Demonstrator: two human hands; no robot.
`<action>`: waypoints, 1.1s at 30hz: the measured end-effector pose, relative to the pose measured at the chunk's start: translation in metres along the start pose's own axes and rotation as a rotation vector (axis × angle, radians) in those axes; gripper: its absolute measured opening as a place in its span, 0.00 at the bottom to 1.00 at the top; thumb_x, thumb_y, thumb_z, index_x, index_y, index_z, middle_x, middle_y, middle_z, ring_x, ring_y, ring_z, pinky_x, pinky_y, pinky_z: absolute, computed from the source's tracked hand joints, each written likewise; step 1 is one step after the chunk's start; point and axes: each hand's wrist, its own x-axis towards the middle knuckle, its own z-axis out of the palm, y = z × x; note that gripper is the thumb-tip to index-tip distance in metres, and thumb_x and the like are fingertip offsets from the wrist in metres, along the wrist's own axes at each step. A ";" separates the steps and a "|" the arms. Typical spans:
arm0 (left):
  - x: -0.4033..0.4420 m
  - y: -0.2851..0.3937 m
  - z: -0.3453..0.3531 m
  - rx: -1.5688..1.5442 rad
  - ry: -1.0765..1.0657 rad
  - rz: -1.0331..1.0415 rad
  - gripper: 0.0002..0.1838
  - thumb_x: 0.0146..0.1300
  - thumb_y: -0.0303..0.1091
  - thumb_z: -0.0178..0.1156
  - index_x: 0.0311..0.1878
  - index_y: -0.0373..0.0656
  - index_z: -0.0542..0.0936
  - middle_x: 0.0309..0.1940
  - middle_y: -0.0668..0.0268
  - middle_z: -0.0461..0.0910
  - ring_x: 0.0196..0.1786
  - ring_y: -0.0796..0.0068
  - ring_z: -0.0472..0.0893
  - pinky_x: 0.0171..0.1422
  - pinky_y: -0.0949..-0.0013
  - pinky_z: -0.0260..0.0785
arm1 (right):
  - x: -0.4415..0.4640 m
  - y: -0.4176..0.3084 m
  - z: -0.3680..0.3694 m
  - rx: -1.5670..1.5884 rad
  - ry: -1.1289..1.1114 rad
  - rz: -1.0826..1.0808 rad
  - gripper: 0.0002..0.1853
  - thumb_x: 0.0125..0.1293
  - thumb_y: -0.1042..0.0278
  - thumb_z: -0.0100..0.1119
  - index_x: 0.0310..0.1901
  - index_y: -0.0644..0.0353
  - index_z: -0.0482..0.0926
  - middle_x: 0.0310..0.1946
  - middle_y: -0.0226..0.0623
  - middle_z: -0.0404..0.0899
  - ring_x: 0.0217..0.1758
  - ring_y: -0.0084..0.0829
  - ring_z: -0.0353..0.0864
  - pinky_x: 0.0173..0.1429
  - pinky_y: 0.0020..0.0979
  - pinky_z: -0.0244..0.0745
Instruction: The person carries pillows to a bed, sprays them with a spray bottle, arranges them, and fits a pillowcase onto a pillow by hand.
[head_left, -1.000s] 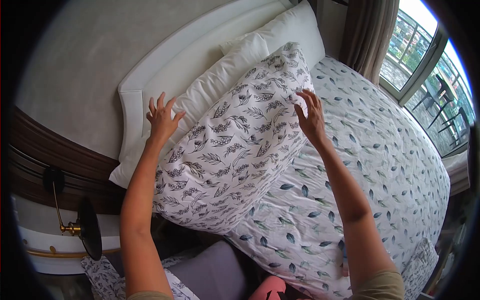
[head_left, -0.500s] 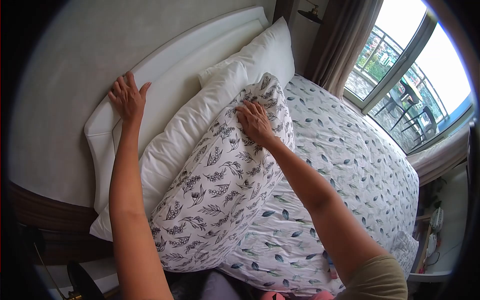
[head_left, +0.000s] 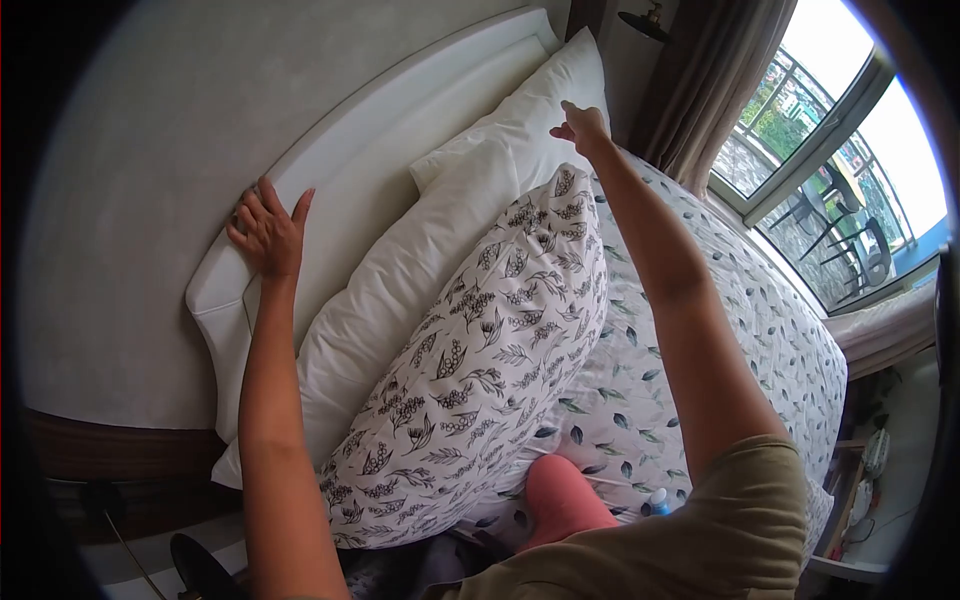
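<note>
My left hand (head_left: 268, 232) rests spread on the top edge of the white headboard (head_left: 330, 135). Stretched out to the far side, my right hand (head_left: 584, 126) is over the far white pillow (head_left: 553, 88); its fingers are partly extended and nothing shows in them. Whether it touches that pillow I cannot tell. A nearer white pillow (head_left: 400, 260) leans along the headboard. In front of it lies a pillow in a white case with black plant print (head_left: 470, 370), with neither hand on it.
The leaf-print bed sheet (head_left: 740, 320) covers the mattress. My knee (head_left: 560, 495) is on the bed, near a small bottle with a blue part (head_left: 658, 503). Black lamps (head_left: 645, 25) stand at both ends of the headboard. A curtain (head_left: 690, 90) hangs beside the glass balcony door (head_left: 765, 190).
My right hand has left the plant-print pillow and reached farther out to the far white pillow. My left hand stays on the headboard. My knee has come up onto the bed.
</note>
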 end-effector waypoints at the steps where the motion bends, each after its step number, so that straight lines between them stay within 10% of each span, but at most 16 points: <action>1: 0.000 0.001 0.003 -0.010 0.026 0.007 0.33 0.56 0.71 0.43 0.47 0.52 0.73 0.38 0.73 0.71 0.40 0.76 0.67 0.53 0.64 0.56 | 0.015 -0.008 0.013 -0.113 0.033 -0.002 0.32 0.58 0.55 0.59 0.50 0.81 0.67 0.47 0.56 0.69 0.41 0.45 0.79 0.37 0.37 0.84; 3: 0.006 0.006 0.014 -0.032 0.050 0.002 0.34 0.56 0.72 0.44 0.49 0.51 0.74 0.42 0.71 0.73 0.42 0.75 0.69 0.53 0.64 0.56 | 0.087 -0.009 0.052 -0.421 0.185 -0.043 0.43 0.54 0.38 0.58 0.55 0.77 0.66 0.59 0.50 0.63 0.59 0.47 0.67 0.42 0.41 0.83; 4: 0.007 0.008 0.017 -0.044 0.038 -0.006 0.35 0.55 0.72 0.45 0.50 0.51 0.74 0.44 0.71 0.73 0.43 0.74 0.69 0.53 0.64 0.57 | 0.125 -0.002 0.073 -0.472 0.223 0.060 0.59 0.48 0.33 0.60 0.67 0.72 0.42 0.62 0.60 0.54 0.66 0.47 0.58 0.56 0.43 0.68; 10: 0.006 0.014 0.037 -0.044 0.023 -0.002 0.36 0.55 0.71 0.47 0.54 0.50 0.73 0.45 0.69 0.73 0.44 0.70 0.70 0.52 0.63 0.58 | 0.192 0.017 0.106 -0.726 0.375 0.262 0.60 0.47 0.48 0.66 0.68 0.66 0.32 0.59 0.54 0.63 0.60 0.49 0.67 0.54 0.47 0.69; 12: 0.005 0.015 0.039 -0.072 0.019 -0.011 0.37 0.55 0.71 0.47 0.55 0.49 0.73 0.46 0.69 0.72 0.46 0.70 0.70 0.52 0.63 0.58 | 0.223 0.046 0.092 -0.595 0.361 0.078 0.30 0.49 0.63 0.62 0.55 0.65 0.69 0.50 0.44 0.75 0.53 0.41 0.76 0.56 0.35 0.71; 14: 0.004 0.017 0.045 -0.063 -0.008 -0.008 0.37 0.54 0.71 0.48 0.54 0.49 0.73 0.47 0.69 0.72 0.47 0.70 0.70 0.52 0.64 0.57 | 0.226 0.039 0.081 -0.369 0.461 -0.003 0.17 0.48 0.65 0.60 0.41 0.61 0.78 0.44 0.45 0.78 0.50 0.46 0.77 0.55 0.38 0.73; 20: 0.001 0.013 0.051 -0.072 0.023 0.010 0.37 0.53 0.71 0.49 0.55 0.49 0.73 0.46 0.69 0.72 0.46 0.70 0.69 0.50 0.65 0.56 | 0.278 0.014 0.054 -0.212 0.780 -0.288 0.16 0.44 0.67 0.58 0.37 0.62 0.80 0.41 0.48 0.79 0.46 0.47 0.79 0.52 0.40 0.74; 30: 0.003 0.013 0.041 -0.034 0.068 0.026 0.36 0.50 0.71 0.53 0.52 0.51 0.74 0.42 0.72 0.72 0.42 0.70 0.68 0.47 0.65 0.56 | 0.322 0.064 0.025 -0.314 0.013 -0.081 0.37 0.44 0.43 0.66 0.49 0.67 0.74 0.46 0.55 0.75 0.48 0.45 0.77 0.55 0.40 0.71; 33: 0.003 0.012 0.038 -0.002 0.032 0.030 0.36 0.50 0.72 0.53 0.52 0.52 0.74 0.42 0.72 0.72 0.42 0.70 0.67 0.47 0.64 0.55 | 0.234 0.027 0.040 -0.880 0.308 -0.943 0.31 0.51 0.47 0.65 0.53 0.58 0.74 0.48 0.45 0.75 0.49 0.39 0.75 0.53 0.35 0.70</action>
